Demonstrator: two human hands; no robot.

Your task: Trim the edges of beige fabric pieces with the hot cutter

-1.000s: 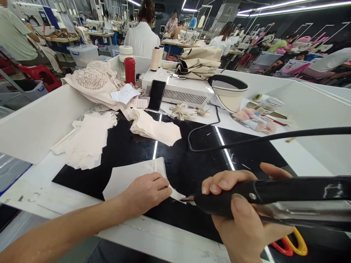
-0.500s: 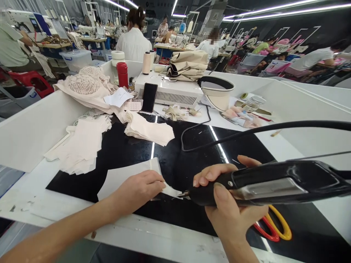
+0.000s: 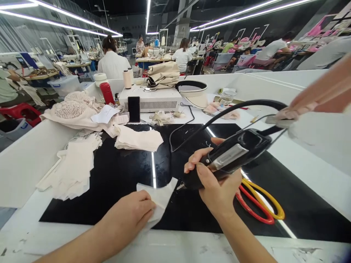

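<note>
Holding a pale fabric piece (image 3: 162,196) near the front edge of the table (image 3: 189,245), the left hand (image 3: 128,218) pinches it between its fingers; the right hand (image 3: 217,193) wraps its fingers around a black handheld tool (image 3: 233,155), tip just beside the piece's right corner. Edge alignment appears in hand; the next move likely calls for keeping fingers clear of the tip.

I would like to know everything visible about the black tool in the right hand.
The black tool has a glossy body, a silvery, metal-looking panel and a pointed tip. The right hand wraps its front. It slants above the black surface, tip lowest, near the pale piece, apparently apart; a cable leaves its back.
</note>
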